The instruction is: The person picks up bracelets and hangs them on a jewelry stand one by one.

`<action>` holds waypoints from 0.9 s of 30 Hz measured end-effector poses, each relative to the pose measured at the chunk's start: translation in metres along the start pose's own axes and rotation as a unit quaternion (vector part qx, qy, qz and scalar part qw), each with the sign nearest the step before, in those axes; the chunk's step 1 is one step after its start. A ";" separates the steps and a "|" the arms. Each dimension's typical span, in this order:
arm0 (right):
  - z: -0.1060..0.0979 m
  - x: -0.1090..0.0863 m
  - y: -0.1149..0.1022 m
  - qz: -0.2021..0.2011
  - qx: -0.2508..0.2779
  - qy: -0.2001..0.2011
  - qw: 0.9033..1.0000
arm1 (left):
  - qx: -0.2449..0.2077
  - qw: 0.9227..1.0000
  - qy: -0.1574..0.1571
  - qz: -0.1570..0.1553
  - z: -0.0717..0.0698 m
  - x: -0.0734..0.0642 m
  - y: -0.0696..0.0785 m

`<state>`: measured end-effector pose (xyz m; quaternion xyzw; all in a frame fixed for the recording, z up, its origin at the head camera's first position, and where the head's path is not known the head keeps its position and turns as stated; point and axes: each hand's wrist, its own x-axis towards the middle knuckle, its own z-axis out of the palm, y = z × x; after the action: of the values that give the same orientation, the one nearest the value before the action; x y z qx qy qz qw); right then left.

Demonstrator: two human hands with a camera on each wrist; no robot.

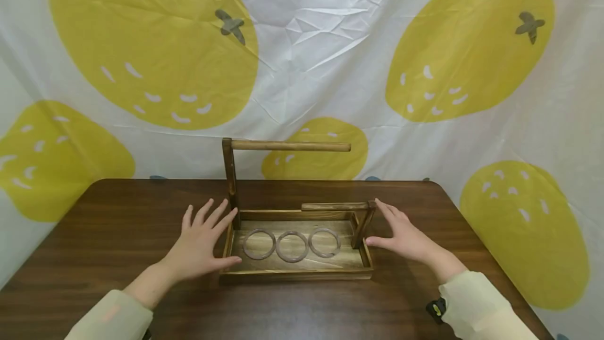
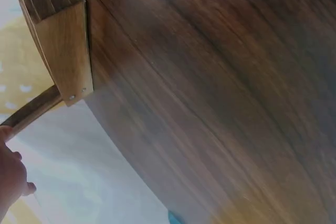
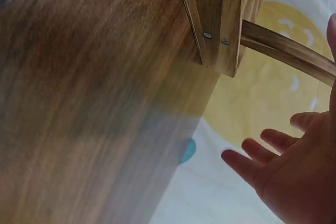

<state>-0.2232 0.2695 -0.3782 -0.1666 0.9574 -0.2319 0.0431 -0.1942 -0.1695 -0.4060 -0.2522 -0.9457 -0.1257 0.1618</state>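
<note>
Three rings (image 1: 292, 261) lie flat in a row inside the wooden tray (image 1: 297, 275), lower centre of the head view; neither the high bar (image 1: 290, 146) nor the low bar (image 1: 335, 206) carries one. The left hand (image 1: 200, 248) and right hand (image 1: 405, 232) are apart at the tray's ends, fingers extended, gripping nothing. Whether handling is beginning or finished, I cannot tell.

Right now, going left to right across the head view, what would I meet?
Left sleeve, left hand, left bangle, middle bangle, right bangle, right hand, right sleeve.
</note>
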 end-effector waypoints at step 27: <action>0.026 -0.004 0.023 0.032 0.356 -0.132 0.924 | -0.155 0.982 -0.105 -0.001 0.014 0.035 0.026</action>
<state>-0.2223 0.2793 -0.4118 -0.1386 0.8020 -0.5322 0.2331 -0.2127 -0.1280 -0.4020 -0.2847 -0.9268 -0.2442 0.0207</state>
